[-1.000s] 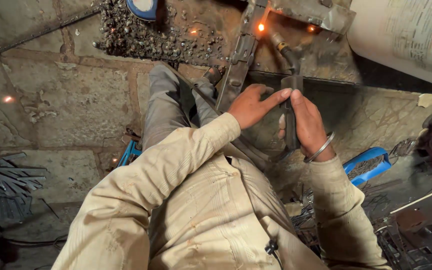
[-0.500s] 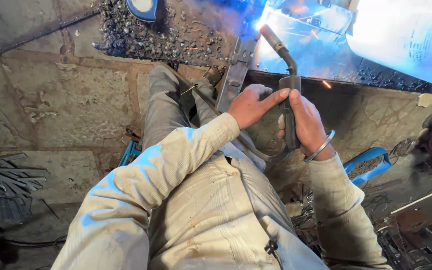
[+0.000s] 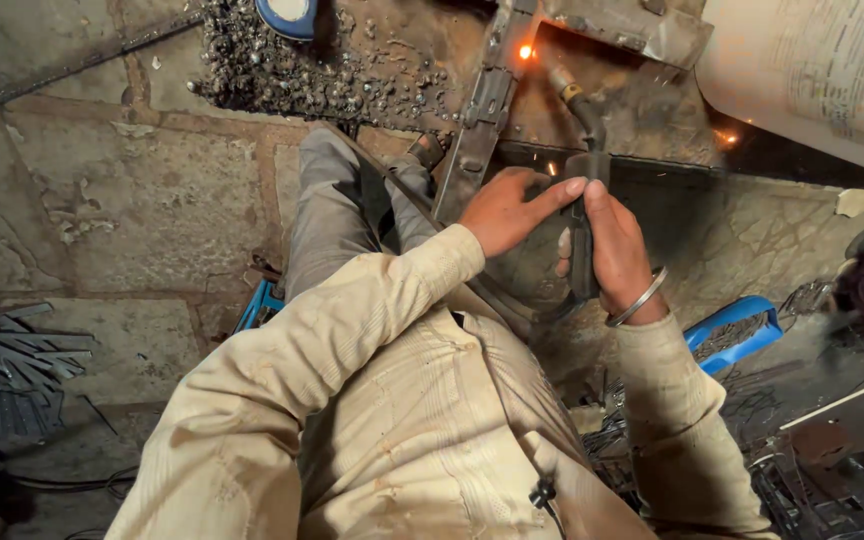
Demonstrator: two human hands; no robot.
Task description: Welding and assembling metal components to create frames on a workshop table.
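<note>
A dark pistol-shaped welding torch (image 3: pixel 580 215) is gripped by the right hand (image 3: pixel 614 250) and steadied by the left hand (image 3: pixel 508 208); its tip glows beside the rusty steel bracket (image 3: pixel 474 130).

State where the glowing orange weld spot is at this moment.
In the head view, the glowing orange weld spot sits top centre, beside the rusty upright metal bar, just beyond the dark welding torch that the right hand holds.

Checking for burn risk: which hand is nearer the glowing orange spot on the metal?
Left, narrowly. The left hand sits just below the glowing spot; the right hand, gripping the torch, is lower and farther right.
</note>
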